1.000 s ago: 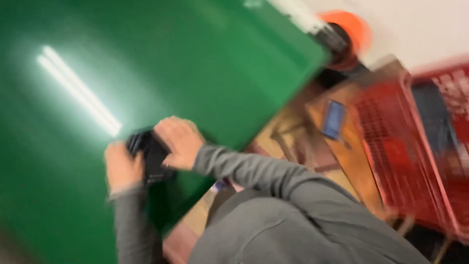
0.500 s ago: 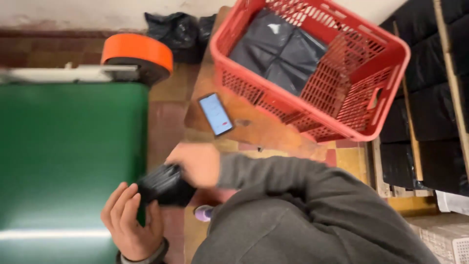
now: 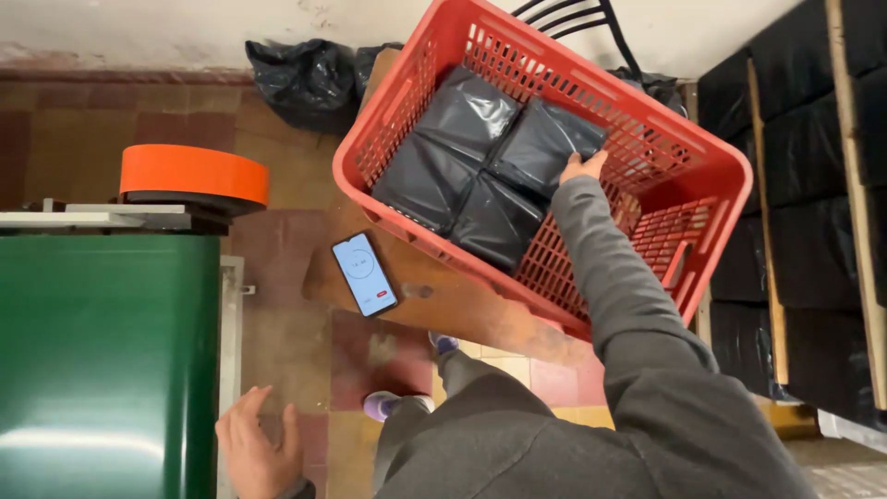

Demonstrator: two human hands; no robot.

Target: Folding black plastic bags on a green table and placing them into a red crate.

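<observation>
Right hand (image 3: 582,168) reached into the red plastic basket (image 3: 711,185), fingers resting on the far-right black plastic-wrapped packet (image 3: 545,139); the sleeve covered most of the hand, so whether it gripped the packet or only pressed on it could not be told. Left hand (image 3: 254,448) hung low near the bottom edge, fingers spread wide, holding nothing, just beside the green table (image 3: 102,360). Four black packets lay flat and side by side on the left part of the basket floor, edges touching; the right part of the floor showed bare red mesh. Judged from that, the basket looked partly filled in one layer, with room left on its right side. The basket sat tilted on a brown wooden surface (image 3: 443,305), where a smartphone (image 3: 364,273) lay face up with its screen lit, near the basket's near-left corner. An orange round disc (image 3: 194,173) sat at the far end of the green table. Black bags (image 3: 300,74) lay heaped against the far wall; dark stacked bundles (image 3: 785,139) between wooden slats filled the right edge. Hidden: the right palm and thumb, the left wrist cut off by the frame, what lay under the packets. A shoe (image 3: 383,404) showed on the tiled floor.
</observation>
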